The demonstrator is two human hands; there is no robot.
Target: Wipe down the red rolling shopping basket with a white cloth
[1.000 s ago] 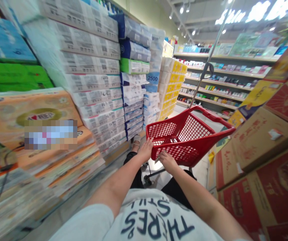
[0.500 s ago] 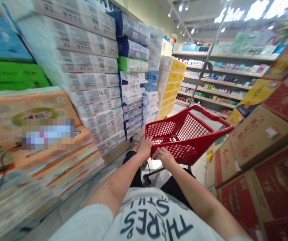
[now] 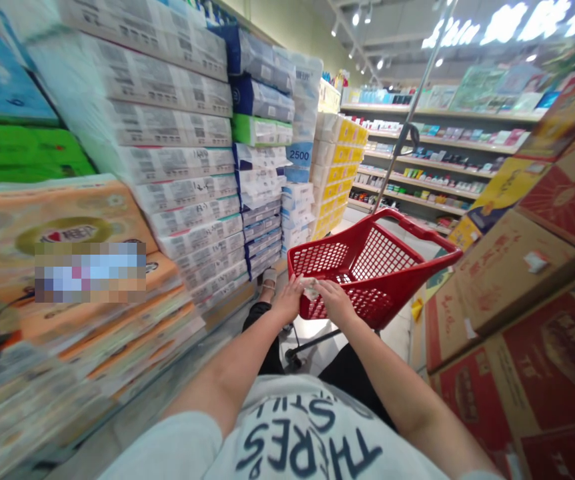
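Observation:
A red plastic shopping cart (image 3: 382, 297) with a lattice basket stands tilted in front of me, its near corner close to my body. My left hand (image 3: 289, 298) is closed over that corner, fingers on the rim. Beside it, my right hand (image 3: 336, 303) pinches a small crumpled pale cloth or tissue (image 3: 310, 287), which lies against the rim close to my left fingertips. Whether the left fingertips also touch the cloth, I cannot tell. The basket's inside shows only its lattice walls and floor.
Stacked tissue packs (image 3: 192, 160) rise along my left, with orange packs (image 3: 82, 207) nearer. Cardboard cartons (image 3: 512, 280) are piled on the right. A metal pole (image 3: 400, 137) rises behind the cart, before shelves (image 3: 437, 160) of small goods. My shoe (image 3: 267, 283) stands left of the cart.
My right hand has moved up slightly, bringing the crumpled cloth up onto the rim beside my left fingers, where more of it shows. The cart stays in about the same place.

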